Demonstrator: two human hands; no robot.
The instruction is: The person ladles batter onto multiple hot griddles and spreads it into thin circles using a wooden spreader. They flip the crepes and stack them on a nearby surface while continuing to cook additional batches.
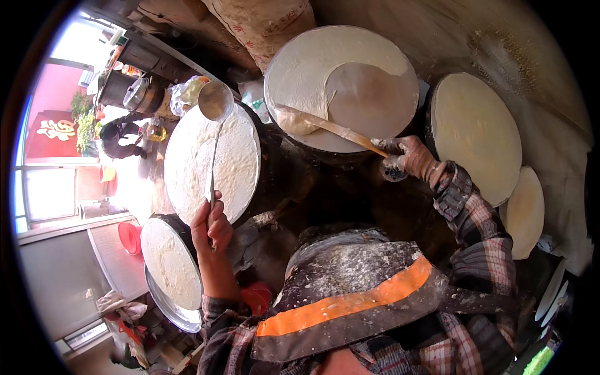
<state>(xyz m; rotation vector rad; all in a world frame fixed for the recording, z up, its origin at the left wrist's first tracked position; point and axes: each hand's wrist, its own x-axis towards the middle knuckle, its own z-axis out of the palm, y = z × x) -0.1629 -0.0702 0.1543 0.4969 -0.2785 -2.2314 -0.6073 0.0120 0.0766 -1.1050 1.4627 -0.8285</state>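
My left hand [213,225] grips the thin handle of a metal ladle [215,101]. The ladle's bowl is over the far edge of a round griddle or vat full of pale, lumpy batter [187,164]. In my right hand [408,154], which wears a striped, flour-caked glove, is a long wooden scraper [349,132]. A soft lump of batter [295,123] lies against the scraper's far end, on a round griddle [375,101]. A thin batter layer [295,61] coats this griddle's left and far sides; a smooth greyish area shows toward its right.
To the right is another round griddle covered by a pale flatbread sheet [476,140]; a folded-looking flatbread [525,213] lies nearer. A batter-filled round vessel [171,262] stands left of me. Beyond are a stuffed sack [267,28], a lidded pot [137,95] and a person [117,138].
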